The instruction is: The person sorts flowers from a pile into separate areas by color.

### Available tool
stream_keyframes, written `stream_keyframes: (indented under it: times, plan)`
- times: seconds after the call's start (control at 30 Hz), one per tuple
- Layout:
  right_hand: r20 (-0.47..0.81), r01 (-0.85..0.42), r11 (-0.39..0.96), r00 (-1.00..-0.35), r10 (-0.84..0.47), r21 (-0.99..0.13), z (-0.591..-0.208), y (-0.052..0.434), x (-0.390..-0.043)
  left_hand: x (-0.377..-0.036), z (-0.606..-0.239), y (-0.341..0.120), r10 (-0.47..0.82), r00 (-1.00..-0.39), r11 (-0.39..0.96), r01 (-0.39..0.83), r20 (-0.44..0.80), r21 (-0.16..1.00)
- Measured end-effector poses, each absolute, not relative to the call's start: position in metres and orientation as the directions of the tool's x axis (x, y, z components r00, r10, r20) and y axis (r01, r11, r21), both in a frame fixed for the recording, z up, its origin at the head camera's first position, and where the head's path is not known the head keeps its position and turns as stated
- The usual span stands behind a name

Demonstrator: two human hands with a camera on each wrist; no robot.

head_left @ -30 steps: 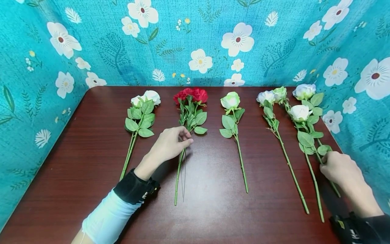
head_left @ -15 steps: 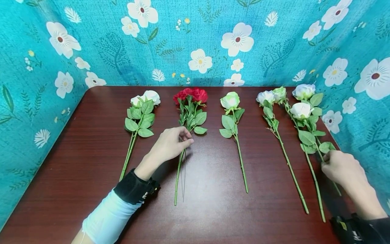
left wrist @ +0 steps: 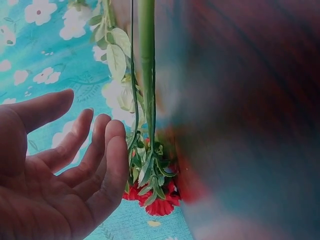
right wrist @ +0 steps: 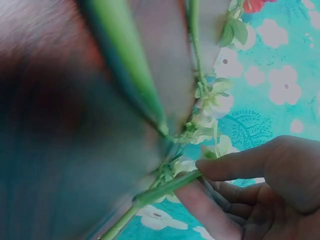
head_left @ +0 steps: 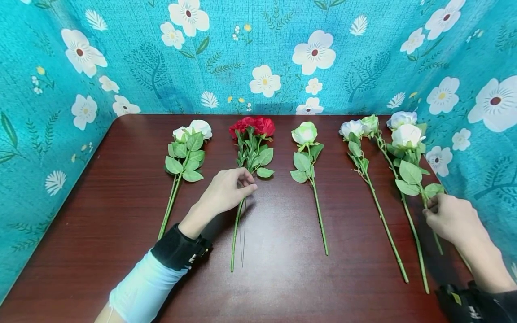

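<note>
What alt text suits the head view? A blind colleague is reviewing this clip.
The right hand pinches a white rose stem at the table's right edge, its bloom raised. The left hand rests on the red flower stems; more roses lie between.

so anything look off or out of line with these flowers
Mostly tidy, parallel stems on the table. The odd one is the far-right white rose: the right hand pinches its stem, and it tilts across its neighbour's bloom. The left hand rests on the red flower stems.
</note>
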State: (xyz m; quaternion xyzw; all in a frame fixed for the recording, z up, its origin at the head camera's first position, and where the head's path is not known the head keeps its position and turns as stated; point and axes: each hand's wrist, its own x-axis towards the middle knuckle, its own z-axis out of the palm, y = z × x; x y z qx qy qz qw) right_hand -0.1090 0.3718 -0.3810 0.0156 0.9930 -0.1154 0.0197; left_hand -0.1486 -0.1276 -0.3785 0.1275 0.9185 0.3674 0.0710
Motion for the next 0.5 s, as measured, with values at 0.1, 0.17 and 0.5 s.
stream_keyframes:
  times: [0.1, 0.17, 0.5]
  plan:
    - [-0.038, 0.016, 0.969, -0.999, 0.007, -0.246, -0.378, 0.367, -0.110, -0.149, -0.379, -0.128, 0.287, -0.957, 0.697, 0.180, -0.040, 0.694]
    - [-0.026, -0.006, 0.964, -1.000, -0.014, -0.265, -0.375, 0.365, -0.112, -0.149, -0.379, -0.128, 0.287, -0.957, 0.697, 0.179, -0.041, 0.694]
    - [0.046, -0.118, 0.928, -0.993, -0.108, -0.352, -0.372, 0.344, -0.118, -0.147, -0.379, -0.127, 0.302, -0.952, 0.692, 0.184, -0.048, 0.698]
